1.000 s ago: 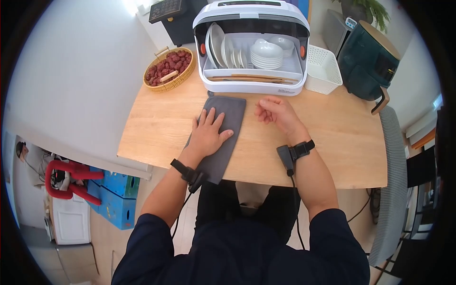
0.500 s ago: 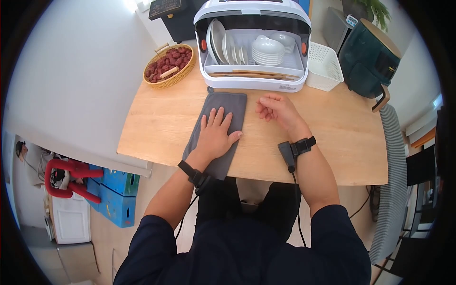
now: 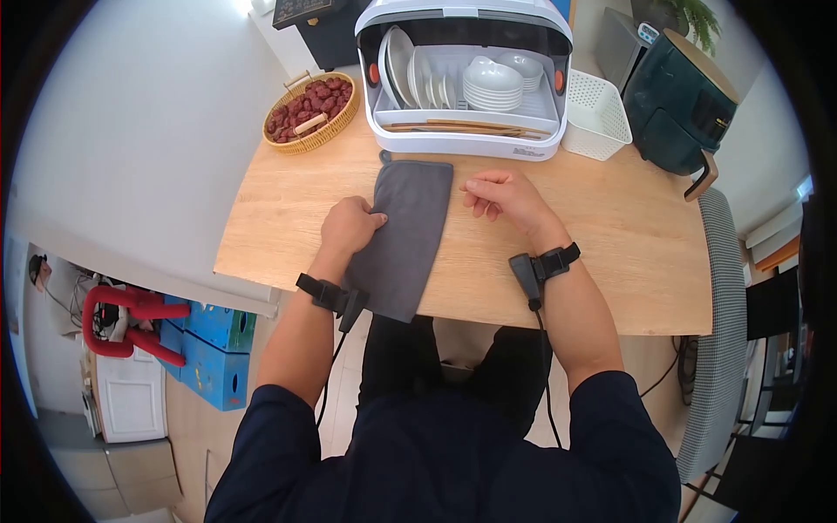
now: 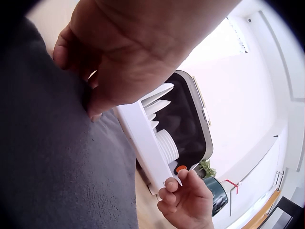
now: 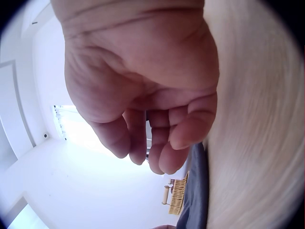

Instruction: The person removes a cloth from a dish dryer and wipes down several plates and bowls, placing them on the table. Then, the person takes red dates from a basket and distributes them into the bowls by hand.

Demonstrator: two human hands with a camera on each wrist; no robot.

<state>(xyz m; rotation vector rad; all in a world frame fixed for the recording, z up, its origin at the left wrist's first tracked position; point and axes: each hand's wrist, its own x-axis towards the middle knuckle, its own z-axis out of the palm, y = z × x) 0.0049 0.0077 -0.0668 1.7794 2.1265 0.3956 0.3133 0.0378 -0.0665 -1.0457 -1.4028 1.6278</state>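
Observation:
A folded grey cloth [image 3: 408, 235] lies lengthwise on the wooden table, with a small hanging loop at its far left corner and its near end at the table's front edge. At the cloth's left edge is my left hand [image 3: 349, 227], thumb on top and fingers curled at the border, pinching it. The left wrist view shows the thumb [image 4: 100, 107] against the grey fabric. My right hand [image 3: 510, 199] rests on its side to the right of the cloth, holding nothing. Its fingers hang loosely curled in the right wrist view.
A white dish cabinet [image 3: 466, 150] with plates, bowls and chopsticks stands open at the back of the table [image 3: 602, 253]. Left of it is a wicker basket [image 3: 338, 125] of red dates. A white plastic basket [image 3: 602, 139] and a dark green air fryer [image 3: 676, 113] stand on the right.
My left hand lay flat on the cloth, slid slightly right, then moved left to the cloth's edge and curled its fingers there. My right hand has stayed nearly still.

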